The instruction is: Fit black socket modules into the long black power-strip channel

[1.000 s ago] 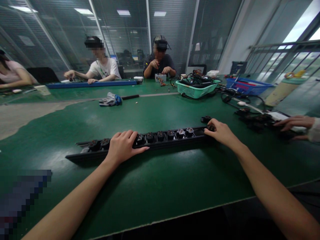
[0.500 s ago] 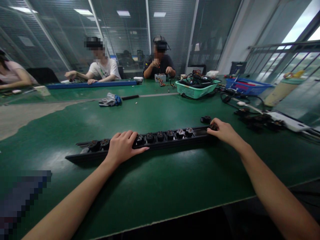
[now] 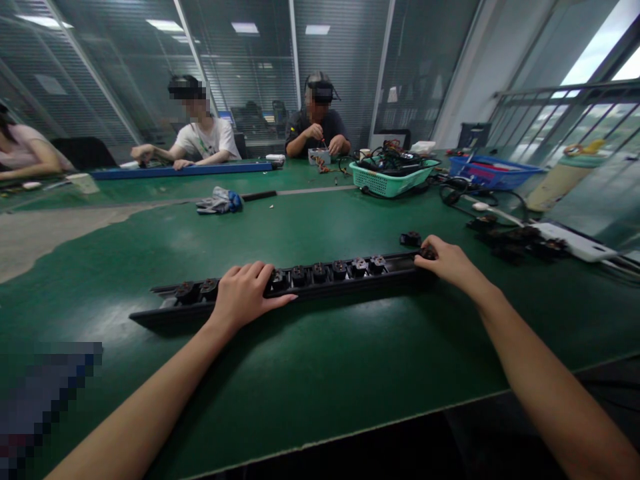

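Observation:
A long black power strip housing [image 3: 350, 283] lies across the green table in front of me, with several black socket modules [image 3: 319, 272] in a row along its channel. My left hand [image 3: 243, 293] is wrapped over the housing left of its middle, thumb along the near side, hiding part of the row. At the right end, my right hand [image 3: 445, 259] pinches a small black socket module [image 3: 429, 253] against the channel. Whether that module is seated there I cannot tell. Just beyond it, one loose socket module [image 3: 411, 238] rests on the table.
More black modules [image 3: 520, 239] are heaped at the right, near a white power strip [image 3: 575, 241]. A green basket [image 3: 387, 181] of cables and a blue basket [image 3: 493, 175] stand behind. Grey-blue gloves [image 3: 220, 200] lie farther back. Co-workers [image 3: 205, 140] sit across the table.
Both of my hands stay where they were on the housing and the module. Across the table, one co-worker's hands have come lower and closer to a metal box.

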`<act>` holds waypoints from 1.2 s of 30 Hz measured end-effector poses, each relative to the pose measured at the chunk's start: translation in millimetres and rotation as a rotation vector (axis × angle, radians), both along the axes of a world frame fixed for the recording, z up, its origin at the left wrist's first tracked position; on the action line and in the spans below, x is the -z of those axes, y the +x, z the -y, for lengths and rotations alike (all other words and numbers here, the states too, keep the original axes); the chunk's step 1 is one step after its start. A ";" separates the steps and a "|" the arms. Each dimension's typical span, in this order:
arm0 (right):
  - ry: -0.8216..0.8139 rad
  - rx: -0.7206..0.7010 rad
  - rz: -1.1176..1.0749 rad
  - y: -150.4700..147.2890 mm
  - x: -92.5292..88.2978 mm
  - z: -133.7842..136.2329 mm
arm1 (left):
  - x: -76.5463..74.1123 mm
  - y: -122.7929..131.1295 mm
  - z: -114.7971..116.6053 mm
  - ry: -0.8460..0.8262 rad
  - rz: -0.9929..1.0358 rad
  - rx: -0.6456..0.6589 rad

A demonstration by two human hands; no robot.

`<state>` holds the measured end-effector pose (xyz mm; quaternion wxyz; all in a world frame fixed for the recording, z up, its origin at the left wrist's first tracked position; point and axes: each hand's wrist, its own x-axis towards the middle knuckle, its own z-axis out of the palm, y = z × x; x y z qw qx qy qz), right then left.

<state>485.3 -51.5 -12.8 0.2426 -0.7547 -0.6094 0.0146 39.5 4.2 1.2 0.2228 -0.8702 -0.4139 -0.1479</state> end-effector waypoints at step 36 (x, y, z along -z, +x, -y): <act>-0.107 0.181 0.030 27.5 5.2 -1.0 | 2.1 -1.0 -2.0 0.012 0.002 0.007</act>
